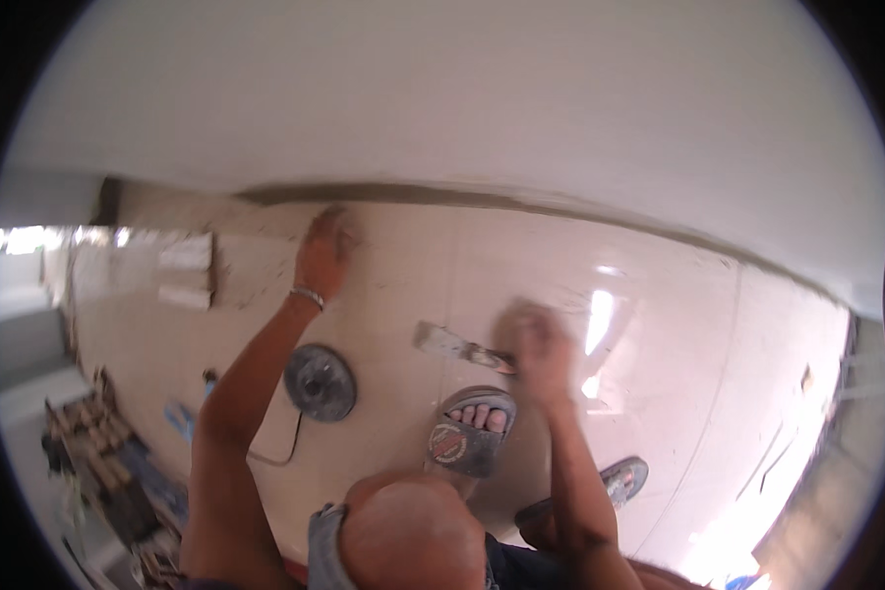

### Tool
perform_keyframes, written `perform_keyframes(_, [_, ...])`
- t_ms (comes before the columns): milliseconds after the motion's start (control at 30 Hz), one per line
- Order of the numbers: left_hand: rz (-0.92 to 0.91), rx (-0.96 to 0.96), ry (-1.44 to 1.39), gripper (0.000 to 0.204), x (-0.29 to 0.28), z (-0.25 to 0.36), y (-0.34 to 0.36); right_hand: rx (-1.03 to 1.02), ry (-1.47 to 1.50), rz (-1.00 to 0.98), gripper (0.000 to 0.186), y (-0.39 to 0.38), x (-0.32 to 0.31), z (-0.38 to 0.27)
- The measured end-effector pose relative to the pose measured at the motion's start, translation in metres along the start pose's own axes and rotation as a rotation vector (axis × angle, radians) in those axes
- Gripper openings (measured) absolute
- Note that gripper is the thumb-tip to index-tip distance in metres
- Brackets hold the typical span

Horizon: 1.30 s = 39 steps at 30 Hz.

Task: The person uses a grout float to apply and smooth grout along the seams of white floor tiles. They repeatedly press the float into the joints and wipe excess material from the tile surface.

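My left hand (324, 254), smeared by motion, is on or just above the glossy beige tiled floor (403, 265), close to the dark strip (393, 194) along the wall's foot. A bracelet circles that wrist. Blur hides how its fingers lie. My right hand (545, 352), also blurred, is low over the floor further right. At its left side is a flat-bladed scraper (462, 349), its handle end toward the hand and its pale blade pointing left. Whether the fingers grip the scraper cannot be made out. A dark round disc (321, 383) with a raised centre lies beside my left forearm.
A pale wall (462, 98) rises ahead. My sandalled foot (472, 428) is between my arms; another sandal (624, 480) shows by my right forearm. Light strips (185, 270) lie at left, above a blue object (179, 418) and piled wooden pieces (108, 452). Bright glare covers the lower right floor.
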State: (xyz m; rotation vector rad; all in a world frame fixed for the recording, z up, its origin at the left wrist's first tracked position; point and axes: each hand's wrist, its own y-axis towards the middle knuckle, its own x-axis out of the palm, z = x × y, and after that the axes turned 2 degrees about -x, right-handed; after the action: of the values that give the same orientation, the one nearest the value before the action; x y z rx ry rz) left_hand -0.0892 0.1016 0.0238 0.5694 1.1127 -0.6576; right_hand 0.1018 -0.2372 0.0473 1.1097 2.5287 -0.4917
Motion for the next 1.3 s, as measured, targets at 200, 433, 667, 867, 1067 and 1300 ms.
perform_keyframes(200, [-0.365,0.72,-0.147,0.048,0.064,0.146,0.023,-0.636,-0.71,-0.485,0.045,-0.016,0.016,0.02])
perform_keyframes(433, [-0.442,0.762,0.1,0.064,0.075,0.148,0.036,-0.316,-0.926,-0.964,0.056,0.0,-0.174,0.017])
perform_keyframes(667, [-0.322,0.502,0.183,0.076,0.049,0.061,0.001,0.258,-1.251,-0.486,0.033,-0.005,-0.386,0.003])
perform_keyframes(867, [-0.556,0.613,0.131,0.083,0.064,0.139,-0.002,0.426,-0.915,-0.067,0.034,-0.02,-0.462,0.072])
perform_keyframes(1067, [-0.862,0.798,0.159,0.088,0.079,0.254,0.015,0.364,-0.694,0.025,0.034,-0.049,-0.486,0.106])
perform_keyframes(1300, [-0.553,-0.124,0.259,0.102,0.148,0.356,0.015,0.403,-0.303,0.237,0.042,-0.055,-0.502,0.171])
